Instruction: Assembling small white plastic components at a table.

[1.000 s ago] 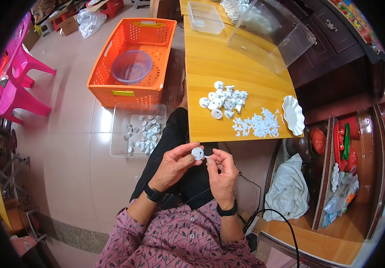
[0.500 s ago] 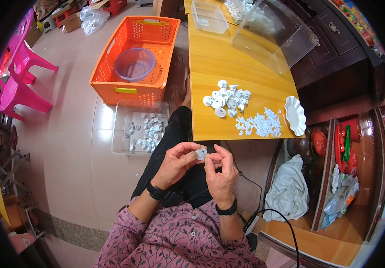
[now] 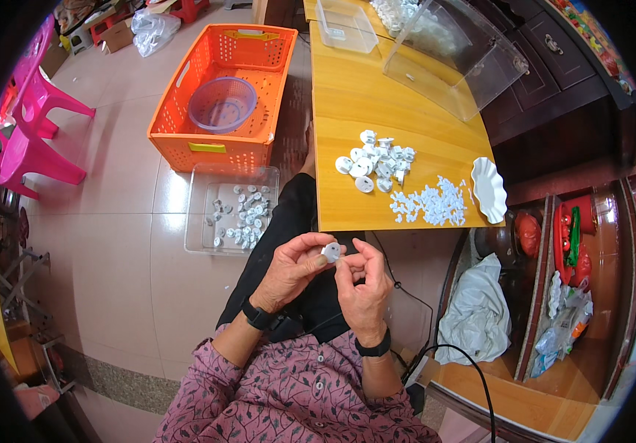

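Observation:
Above my lap, my left hand [image 3: 292,267] pinches a small round white plastic piece [image 3: 331,252] with dark holes in its face between thumb and fingers. My right hand [image 3: 362,284] is closed beside it, thumb and fingertips at the piece's right edge; whatever they hold is too small to make out. On the table ahead lies a pile of similar round white pieces [image 3: 374,161]. Nearer the table's front edge is a scattered heap of tiny white plastic bits [image 3: 436,203]. More round pieces [image 3: 250,214] lie in a clear plastic bin [image 3: 198,235] on the floor to the left.
The yellow wooden table [image 3: 347,88] carries a scalloped white dish [image 3: 488,190] and clear containers [image 3: 347,29]. An orange crate [image 3: 211,151] with a purple bowl [image 3: 222,105] stands on the floor at left. Open shelves [image 3: 539,288] with bags are at right; a black cable [image 3: 473,362] loops nearby.
The round piece has turned slightly in my left fingers, so its holes show more clearly. My right fingertips have shifted a little at its edge. The rest looks the same.

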The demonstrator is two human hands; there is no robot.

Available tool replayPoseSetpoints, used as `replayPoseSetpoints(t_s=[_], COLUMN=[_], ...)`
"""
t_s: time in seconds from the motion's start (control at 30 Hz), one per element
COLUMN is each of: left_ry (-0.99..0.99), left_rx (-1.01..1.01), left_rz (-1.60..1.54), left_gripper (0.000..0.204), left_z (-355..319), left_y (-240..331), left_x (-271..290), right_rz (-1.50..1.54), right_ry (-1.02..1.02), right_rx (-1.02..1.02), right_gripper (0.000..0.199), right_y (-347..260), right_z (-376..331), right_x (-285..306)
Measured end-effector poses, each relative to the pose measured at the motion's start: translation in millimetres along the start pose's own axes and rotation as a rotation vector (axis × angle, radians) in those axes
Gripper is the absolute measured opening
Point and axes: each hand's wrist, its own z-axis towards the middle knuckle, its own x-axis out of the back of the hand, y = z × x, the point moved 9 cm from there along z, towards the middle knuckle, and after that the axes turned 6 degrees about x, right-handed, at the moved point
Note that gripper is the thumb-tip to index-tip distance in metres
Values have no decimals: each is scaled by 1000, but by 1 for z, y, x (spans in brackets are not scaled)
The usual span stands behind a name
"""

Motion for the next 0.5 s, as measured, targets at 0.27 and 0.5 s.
replayPoseSetpoints(t_s=[0.27,0.5], left_ry=[-11,-19], left_rx=[-19,-43], left_rz=[16,44], left_gripper=[28,28], left_z=[1,0], left_y=[2,4], left_x=[-3,-4], right_rz=[6,5], right_ry=[-5,-5], right_rx=[11,6], right_gripper=[38,38], right_y=[0,-1], right_z=[1,1], right_x=[-1,-1])
